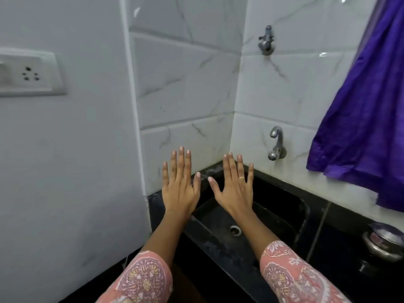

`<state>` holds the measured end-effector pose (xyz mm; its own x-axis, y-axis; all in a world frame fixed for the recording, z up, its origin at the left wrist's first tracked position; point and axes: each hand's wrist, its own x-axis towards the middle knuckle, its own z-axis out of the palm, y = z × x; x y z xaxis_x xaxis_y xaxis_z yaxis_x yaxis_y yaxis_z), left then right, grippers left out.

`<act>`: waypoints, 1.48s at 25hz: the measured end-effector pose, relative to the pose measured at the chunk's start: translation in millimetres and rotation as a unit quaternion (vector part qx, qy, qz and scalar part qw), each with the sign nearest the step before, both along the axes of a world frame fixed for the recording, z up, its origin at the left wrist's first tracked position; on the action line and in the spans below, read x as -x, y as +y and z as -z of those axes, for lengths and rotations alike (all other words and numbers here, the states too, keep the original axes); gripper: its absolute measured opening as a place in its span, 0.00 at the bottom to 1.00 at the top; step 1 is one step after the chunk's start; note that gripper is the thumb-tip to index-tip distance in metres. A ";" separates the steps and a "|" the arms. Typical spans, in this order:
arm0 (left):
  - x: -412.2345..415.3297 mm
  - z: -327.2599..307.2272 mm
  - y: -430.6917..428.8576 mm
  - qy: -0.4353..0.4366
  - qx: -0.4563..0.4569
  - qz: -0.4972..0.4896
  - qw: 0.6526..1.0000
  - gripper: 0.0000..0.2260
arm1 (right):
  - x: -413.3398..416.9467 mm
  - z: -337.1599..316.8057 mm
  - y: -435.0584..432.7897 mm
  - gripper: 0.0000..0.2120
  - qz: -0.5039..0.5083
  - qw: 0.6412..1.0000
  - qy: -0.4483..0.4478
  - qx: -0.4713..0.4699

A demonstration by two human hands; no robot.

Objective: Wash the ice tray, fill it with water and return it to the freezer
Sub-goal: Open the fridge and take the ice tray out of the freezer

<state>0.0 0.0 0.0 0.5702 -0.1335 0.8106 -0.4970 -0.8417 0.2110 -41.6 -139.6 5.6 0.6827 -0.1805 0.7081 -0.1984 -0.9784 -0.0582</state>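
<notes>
My left hand [180, 189] and my right hand [235, 191] are both stretched out flat, backs up and fingers spread, side by side above a black sink [282, 217]. Neither hand holds anything. A ring sits on one finger of the right hand. The sink basin is dark, with a round metal drain [235, 230] at its bottom. A chrome tap [276, 144] juts from the tiled wall to the right of my right hand, and a second tap [266, 40] is mounted higher up. No ice tray is in view.
A white wall with a socket plate [28, 73] stands close on the left. A purple cloth [367, 114] hangs at the right. A steel lidded container [384, 241] rests on the black counter [341, 226] at far right.
</notes>
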 end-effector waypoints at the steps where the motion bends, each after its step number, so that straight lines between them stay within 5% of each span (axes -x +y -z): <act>1: 3.4 2.3 12.2 0.009 0.000 -0.023 1.000 0.27 | -0.1 3.0 12.0 0.36 -0.013 1.000 0.004 -0.011; 20: 103.6 86.4 166.1 0.109 -0.006 -0.321 0.941 0.27 | 17.4 72.2 167.2 0.37 -0.271 0.958 0.093 0.027; 37: 279.9 126.1 254.1 0.155 0.055 -0.582 0.797 0.27 | 113.9 112.7 309.2 0.37 -0.542 0.829 0.123 0.062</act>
<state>-279.9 254.1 -126.1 0.4316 0.6935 0.5768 0.6960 -0.6628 0.2761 -155.5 169.5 -107.1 0.5217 0.6981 0.4903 0.8110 -0.5842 -0.0313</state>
